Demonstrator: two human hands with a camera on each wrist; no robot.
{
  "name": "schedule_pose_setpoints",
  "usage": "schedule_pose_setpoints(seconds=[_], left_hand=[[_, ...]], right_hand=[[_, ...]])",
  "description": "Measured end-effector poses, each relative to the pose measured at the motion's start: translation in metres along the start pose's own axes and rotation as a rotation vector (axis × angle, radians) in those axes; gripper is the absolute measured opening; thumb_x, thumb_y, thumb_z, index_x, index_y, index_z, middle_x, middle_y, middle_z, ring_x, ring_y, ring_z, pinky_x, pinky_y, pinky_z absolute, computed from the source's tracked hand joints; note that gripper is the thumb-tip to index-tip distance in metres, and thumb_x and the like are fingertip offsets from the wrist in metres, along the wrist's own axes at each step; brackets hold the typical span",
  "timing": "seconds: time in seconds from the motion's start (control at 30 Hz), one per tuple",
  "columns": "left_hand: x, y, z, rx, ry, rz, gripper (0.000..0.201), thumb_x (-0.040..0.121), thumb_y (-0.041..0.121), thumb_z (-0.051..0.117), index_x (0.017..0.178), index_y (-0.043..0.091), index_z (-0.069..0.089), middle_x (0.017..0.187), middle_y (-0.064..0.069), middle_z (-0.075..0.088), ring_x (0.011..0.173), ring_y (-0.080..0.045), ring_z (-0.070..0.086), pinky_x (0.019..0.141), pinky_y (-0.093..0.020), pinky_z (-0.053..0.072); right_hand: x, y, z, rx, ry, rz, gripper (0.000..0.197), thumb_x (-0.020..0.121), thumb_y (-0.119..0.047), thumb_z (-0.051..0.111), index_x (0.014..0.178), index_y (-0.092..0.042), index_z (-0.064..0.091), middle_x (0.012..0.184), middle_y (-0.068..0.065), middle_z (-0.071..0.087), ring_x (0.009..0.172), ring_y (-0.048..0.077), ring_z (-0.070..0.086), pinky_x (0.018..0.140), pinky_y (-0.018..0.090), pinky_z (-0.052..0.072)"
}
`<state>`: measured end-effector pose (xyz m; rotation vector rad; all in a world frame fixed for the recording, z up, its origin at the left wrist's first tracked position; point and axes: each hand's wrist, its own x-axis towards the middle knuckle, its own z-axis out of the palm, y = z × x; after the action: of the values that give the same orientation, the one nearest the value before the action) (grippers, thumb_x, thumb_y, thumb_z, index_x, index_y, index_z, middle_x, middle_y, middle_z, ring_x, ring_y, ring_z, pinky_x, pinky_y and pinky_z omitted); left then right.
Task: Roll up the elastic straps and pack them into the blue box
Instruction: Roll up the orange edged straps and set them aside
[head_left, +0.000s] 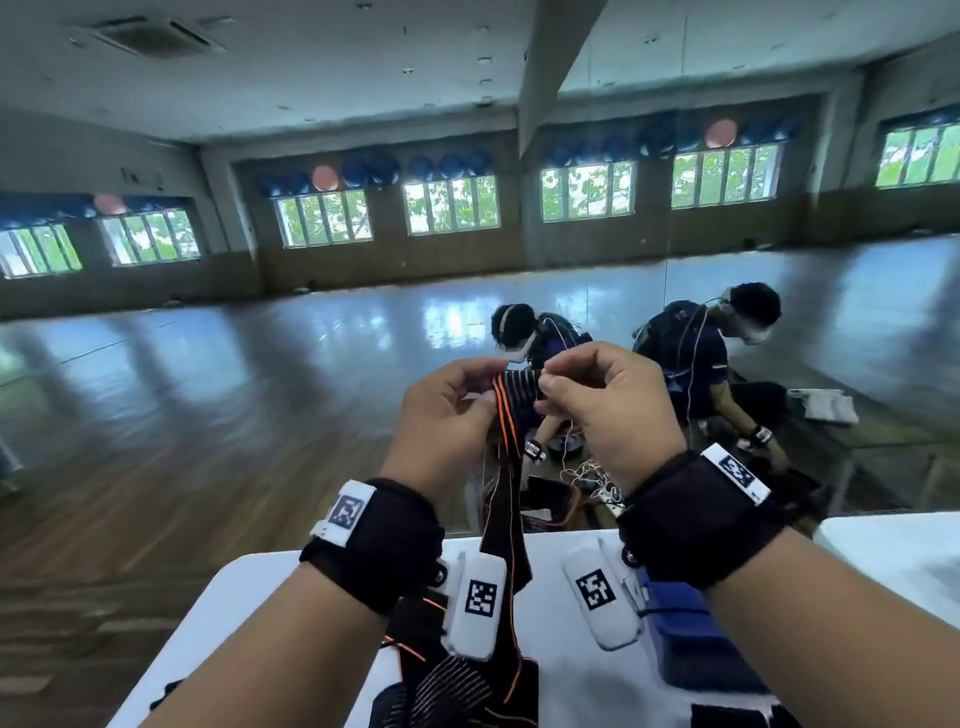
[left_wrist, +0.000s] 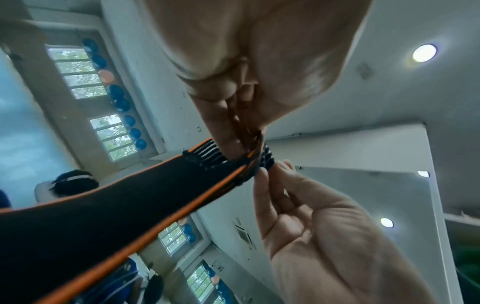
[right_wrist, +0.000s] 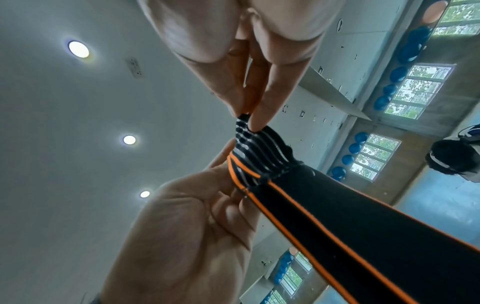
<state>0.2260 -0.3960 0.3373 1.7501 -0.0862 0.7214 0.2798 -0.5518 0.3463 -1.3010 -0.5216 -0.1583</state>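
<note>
- head view: wide hall with a glossy wooden floor, a row of windows along the far wall with blue and pink balls above them, and a mirror wall reflecting a crouched person in dark blue.
- close in, a white table sits at the bottom of the frame; the blue box rests on it at the right, mostly behind the right forearm.
- both hands are raised above the table — the left hand and the right hand each pinch the top end of a black elastic strap with orange edging, fingers curled in on it.
- the strap hangs down between the wrists onto the table, where more black strap material lies in a heap.
- left wrist view: white ceiling with round lights behind; the left hand reaches in from above, its fingertips clamped on the striped end of the strap, and the right hand meets it from below, palm visible.
- right wrist view: same ceiling overhead; the right hand nips the white-striped end of the strap between thumb and finger, the left hand gripping just beside it where the orange edge folds over — the rest of the strap runs off to the lower right.
</note>
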Motion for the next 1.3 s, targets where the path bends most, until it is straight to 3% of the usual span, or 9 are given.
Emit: schedule_pose_setpoints(seconds=[0.07,0.17,0.23,0.43,0.6,0.77,1.07,1.2,1.3], left_hand=[[0.002,0.001,0.004,0.097,-0.044,0.086,0.031,0.094,0.001,0.064,0.101,0.029,0.075,0.090,-0.003,0.077,0.083,-0.027,0.074,0.078,-0.046,0.063],[0.007,0.002,0.008,0.255,-0.041,0.239,0.019,0.089,0.009,0.073,0.096,0.026,0.078,0.082,0.004,0.069,0.067,-0.002,0.060,0.066,-0.022,0.050],[0.012,0.002,0.013,0.325,-0.034,0.245,0.018,0.088,0.014,0.074,0.092,0.031,0.076,0.084,0.003,0.064,0.065,-0.003,0.053,0.063,-0.014,0.042],[0.020,0.000,0.033,0.188,-0.072,0.115,0.012,0.091,0.016,0.066,0.091,0.027,0.071,0.079,-0.002,0.075,0.073,-0.018,0.073,0.070,-0.038,0.061],[0.026,0.007,0.047,0.189,-0.037,0.157,0.013,0.087,0.014,0.067,0.085,0.026,0.073,0.073,-0.001,0.074,0.070,-0.019,0.071,0.067,-0.040,0.059],[0.040,0.012,0.052,0.265,0.009,0.246,0.014,0.083,0.018,0.066,0.084,0.030,0.074,0.071,0.005,0.072,0.071,-0.015,0.070,0.069,-0.037,0.059],[0.039,-0.004,0.033,0.173,-0.109,0.089,0.030,0.084,0.034,0.070,0.108,0.037,0.052,0.098,0.001,0.070,0.090,-0.012,0.068,0.076,-0.026,0.053],[0.017,-0.037,0.018,-0.046,-0.215,-0.101,0.036,0.086,0.022,0.071,0.107,0.029,0.043,0.096,-0.007,0.069,0.086,-0.017,0.067,0.070,-0.022,0.051],[0.001,-0.055,0.019,-0.151,-0.131,-0.008,0.028,0.088,0.001,0.065,0.096,0.018,0.044,0.079,-0.007,0.062,0.072,-0.014,0.062,0.067,-0.026,0.052]], right_hand=[[0.000,0.001,-0.007,0.006,0.003,-0.007,0.010,0.084,0.010,0.069,0.083,0.000,0.068,0.080,0.019,0.065,0.074,0.028,0.066,0.065,0.027,0.060],[0.001,0.002,-0.020,-0.002,-0.015,-0.032,0.011,0.086,0.009,0.068,0.084,-0.002,0.069,0.081,0.013,0.069,0.076,0.025,0.069,0.066,0.027,0.059],[-0.001,0.001,-0.028,-0.009,-0.033,-0.050,0.011,0.089,0.006,0.064,0.089,-0.002,0.071,0.088,0.013,0.073,0.082,0.024,0.071,0.072,0.035,0.061],[-0.015,0.011,-0.041,-0.110,-0.097,-0.082,0.012,0.090,-0.004,0.066,0.091,-0.011,0.075,0.119,-0.003,0.072,0.098,0.024,0.072,0.085,0.049,0.060],[-0.028,0.014,-0.046,-0.287,-0.114,-0.145,0.025,0.083,-0.012,0.078,0.106,-0.021,0.072,0.131,-0.017,0.060,0.109,0.004,0.066,0.083,0.026,0.058],[-0.033,0.015,-0.045,-0.364,-0.097,-0.134,0.042,0.081,-0.016,0.080,0.116,-0.034,0.065,0.107,-0.015,0.071,0.095,0.000,0.068,0.081,0.017,0.055],[-0.016,0.034,-0.031,-0.360,0.110,-0.109,0.037,0.080,-0.010,0.074,0.097,-0.031,0.048,0.083,0.000,0.070,0.072,0.018,0.068,0.071,0.038,0.058],[-0.014,0.038,-0.027,-0.407,0.191,-0.217,0.027,0.084,-0.012,0.071,0.087,-0.026,0.048,0.074,-0.009,0.057,0.066,0.006,0.055,0.066,0.020,0.046],[-0.013,0.042,-0.019,-0.443,0.222,-0.264,0.020,0.086,-0.013,0.068,0.083,-0.026,0.053,0.069,-0.011,0.054,0.063,0.004,0.051,0.063,0.021,0.043]])
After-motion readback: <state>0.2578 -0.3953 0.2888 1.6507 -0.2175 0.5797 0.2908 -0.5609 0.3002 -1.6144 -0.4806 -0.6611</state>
